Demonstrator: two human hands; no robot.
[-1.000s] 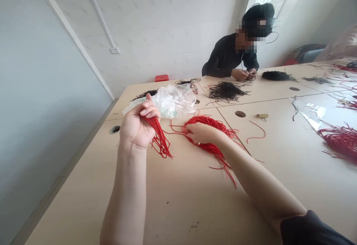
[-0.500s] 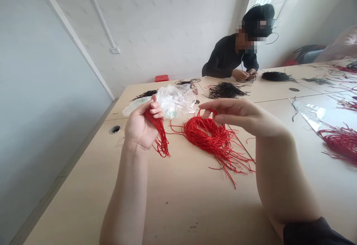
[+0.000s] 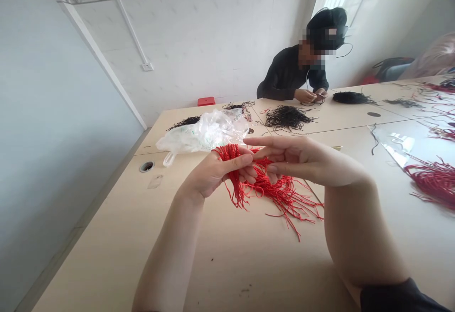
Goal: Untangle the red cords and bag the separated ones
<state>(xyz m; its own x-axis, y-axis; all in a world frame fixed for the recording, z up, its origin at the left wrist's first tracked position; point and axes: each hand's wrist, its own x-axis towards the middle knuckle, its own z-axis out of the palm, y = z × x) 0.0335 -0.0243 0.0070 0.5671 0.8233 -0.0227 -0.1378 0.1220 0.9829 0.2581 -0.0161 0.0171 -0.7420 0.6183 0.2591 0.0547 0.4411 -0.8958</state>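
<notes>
A bundle of red braided cords (image 3: 232, 172) hangs over my left hand (image 3: 218, 170), which is closed around it with the thumb pressed along the fingers and the loose ends dangling below. My right hand (image 3: 298, 160) meets the left one's fingertips from the right, its index finger stretched out and its thumb held apart. I make out no cord gripped in it. Just behind and below both hands lies a looped heap of red cords (image 3: 284, 198) on the table, partly covered by my fingers.
Behind my hands lies a crumpled clear plastic bag (image 3: 202, 134). Black cord bundles (image 3: 287, 118) lie farther back, and more red cords (image 3: 433, 179) to the right. Across the table (image 3: 106, 236) sits a co-worker (image 3: 284, 75) handling dark cord. A red stool (image 3: 206, 101) stands beyond.
My left hand has moved right with the red cord bundle and turned, thumb now across the front. My right hand has come slightly lower and left, so the two hands meet.
</notes>
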